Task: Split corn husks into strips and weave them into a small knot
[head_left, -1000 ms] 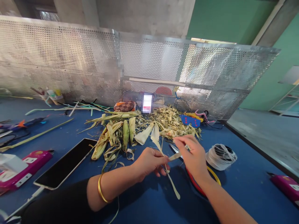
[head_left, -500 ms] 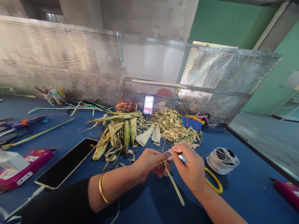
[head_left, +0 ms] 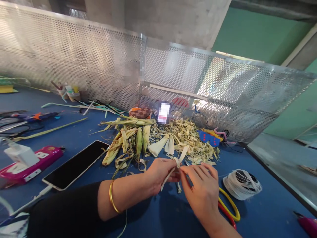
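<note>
Husk strip (head_left: 184, 153): pale, up off the tabletop (head_left: 146, 223), about mid-width; one end sticks up toward the far edge, another hangs below the fingers, looks crossed or looped between.
Left hand (head_left: 160, 172): pinching the strip at the crossing, thumb on top.
Right hand (head_left: 199, 186): thumb and forefinger drawn in close at the crossing; can't tell if they grip it or just touch, contact point hidden.
Crossing: probably the weak spot. Keep left pinch tight right on it, feed and pull with the right, slow and even. Jerking could tear dry husk.
Free ends: keep flat and untwisted, both long enough to grab; pull in line with the strip, not sideways.
Scissors (head_left: 236, 211): red and yellow handles just beside the right hand, partly under it. Watch the wrist.
Husk pile (head_left: 131, 142): beyond the left hand, toward far edge; shredded husk (head_left: 195, 145) to its right. Keep ends from snagging there.
String spool (head_left: 242, 185): near right edge, well apart from the strip.
</note>
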{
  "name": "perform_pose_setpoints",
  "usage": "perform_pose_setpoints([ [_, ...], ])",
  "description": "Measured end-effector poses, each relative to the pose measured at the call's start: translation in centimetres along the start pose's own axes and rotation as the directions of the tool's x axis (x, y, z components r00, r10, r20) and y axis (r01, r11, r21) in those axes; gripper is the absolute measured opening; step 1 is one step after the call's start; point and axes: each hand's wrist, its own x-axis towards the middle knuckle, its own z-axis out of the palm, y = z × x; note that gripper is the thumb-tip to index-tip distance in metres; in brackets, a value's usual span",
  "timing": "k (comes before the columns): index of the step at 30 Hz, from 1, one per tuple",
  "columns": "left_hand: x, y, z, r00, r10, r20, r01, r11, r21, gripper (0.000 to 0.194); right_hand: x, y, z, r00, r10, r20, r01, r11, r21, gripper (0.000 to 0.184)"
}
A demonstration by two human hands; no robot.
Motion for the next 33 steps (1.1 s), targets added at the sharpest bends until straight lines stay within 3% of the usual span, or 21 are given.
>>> perform_pose_setpoints([
  [6, -0.3, 0.8, 0.1, 0.994, -0.08, 0.075, 0.088, 0.991, -0.103, 0.015, 0.0, 0.4, 0.2, 0.995, 0.094, -0.034, -0.092, 0.995, 0.045, 0.011],
  [10, -0.6, 1.1, 0.2, 0.996, -0.022, 0.084, 0.03, 0.995, -0.09, 0.004, 0.0, 0.5, 0.2, 0.996, 0.089, -0.023, -0.088, 0.995, 0.042, 0.011],
  [15, -0.5, 0.7, -0.2, 0.997, 0.025, 0.074, -0.023, 1.0, -0.021, 0.019, -0.1, 0.7, 0.4, 0.999, 0.047, -0.026, -0.046, 0.998, 0.041, 0.01],
  [18, -0.2, 0.4, -0.4, 0.996, 0.056, 0.062, -0.056, 0.998, -0.009, 0.026, 0.0, 0.5, 0.3, 0.997, -0.077, 0.022, 0.075, 0.993, 0.087, 0.02],
  [22, 0.1, 0.1, -0.5, 0.996, 0.08, 0.039, -0.082, 0.996, 0.03, 0.027, 0.4, 0.2, 0.1, 0.947, -0.276, 0.165, 0.264, 0.96, 0.095, 0.034],
  [27, 0.0, 0.0, -0.3, 0.996, 0.074, 0.048, -0.078, 0.994, 0.074, 0.024, 0.4, 0.5, 0.0, 0.903, -0.375, 0.209, 0.384, 0.924, -0.002, 0.03],
  [31, 0.0, -0.1, -0.3, 0.997, 0.058, 0.049, -0.061, 0.996, 0.069, 0.025, 0.2, 0.6, 0.0, 0.896, -0.396, 0.203, 0.416, 0.907, -0.065, 0.031],
  [33, 0.0, -0.3, -0.4, 0.998, 0.047, 0.044, -0.049, 0.997, 0.054, 0.024, 0.3, 0.5, 0.0, 0.866, -0.445, 0.227, 0.47, 0.88, -0.065, 0.033],
])
